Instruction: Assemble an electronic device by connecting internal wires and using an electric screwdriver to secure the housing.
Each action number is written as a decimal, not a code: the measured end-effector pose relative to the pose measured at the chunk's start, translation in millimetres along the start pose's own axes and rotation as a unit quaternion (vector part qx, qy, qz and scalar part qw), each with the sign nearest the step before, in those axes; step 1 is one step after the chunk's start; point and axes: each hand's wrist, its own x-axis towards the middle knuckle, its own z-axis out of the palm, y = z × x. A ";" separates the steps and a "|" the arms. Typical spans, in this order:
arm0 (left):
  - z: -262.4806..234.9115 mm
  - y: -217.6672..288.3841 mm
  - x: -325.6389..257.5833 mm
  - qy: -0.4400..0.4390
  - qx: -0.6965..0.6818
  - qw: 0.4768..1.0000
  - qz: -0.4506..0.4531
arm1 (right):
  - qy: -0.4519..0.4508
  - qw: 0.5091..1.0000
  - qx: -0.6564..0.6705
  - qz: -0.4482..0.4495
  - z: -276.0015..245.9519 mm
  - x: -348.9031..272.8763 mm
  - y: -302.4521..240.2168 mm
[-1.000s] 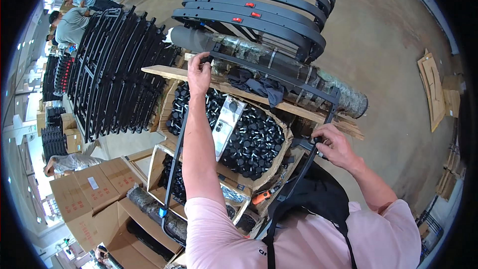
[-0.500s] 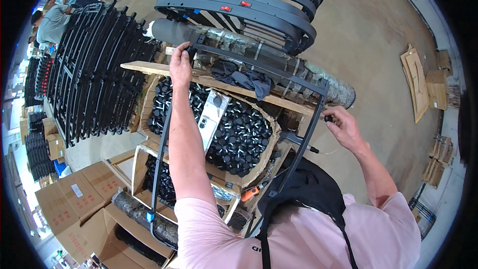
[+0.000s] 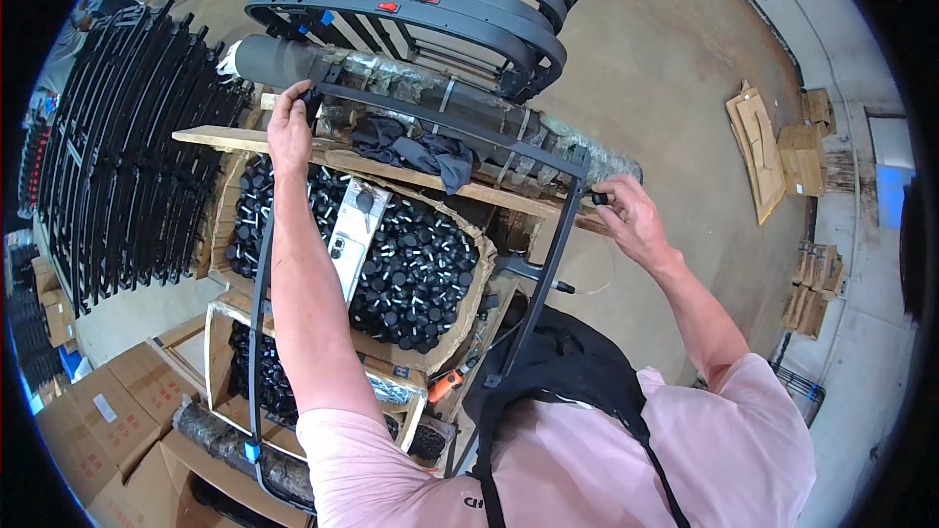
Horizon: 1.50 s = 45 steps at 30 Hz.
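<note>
A dark metal tube frame point(image 3: 455, 125) lies across the crate in front of me, its far bar running from upper left to right. At its far left corner my left hand point(image 3: 290, 137) is closed in a pinch round a small black screw-in foot point(image 3: 310, 97), partly hidden by the fingers. Beside the far right corner, my right hand point(image 3: 634, 222) pinches another black round screw-in foot point(image 3: 600, 198) by its cap. Under the frame, a cardboard-lined box holds many loose black feet point(image 3: 416, 279) with silver threaded studs. A pale metal box-shaped device point(image 3: 354, 240) lies on them.
A wooden board point(image 3: 430, 179) with a dark cloth point(image 3: 416, 149) on it spans the box's far side. Beyond lies a wrapped roll point(image 3: 391, 76), then stacked curved frames point(image 3: 411, 10). Black frames point(image 3: 127, 156) stand left. An orange-handled tool point(image 3: 446, 384) and cartons point(image 3: 108, 411) are nearer.
The whole view has shifted, so everything sits further left in the picture. Both hands stay at the same far corners of the frame, still pinching the black feet.
</note>
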 end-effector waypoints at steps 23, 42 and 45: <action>3.5 -3.5 0.0 0.051 -0.075 0.993 -0.073 | -0.089 0.967 -0.233 0.056 5.3 47.5 -37.2; 1.5 -3.7 1.3 0.040 0.054 0.996 -0.056 | -0.112 0.916 -0.356 -0.147 -19.1 40.2 -68.3; 1.2 -4.1 1.2 0.033 0.063 0.996 -0.050 | -0.302 0.821 -0.484 0.003 -20.1 41.7 -65.9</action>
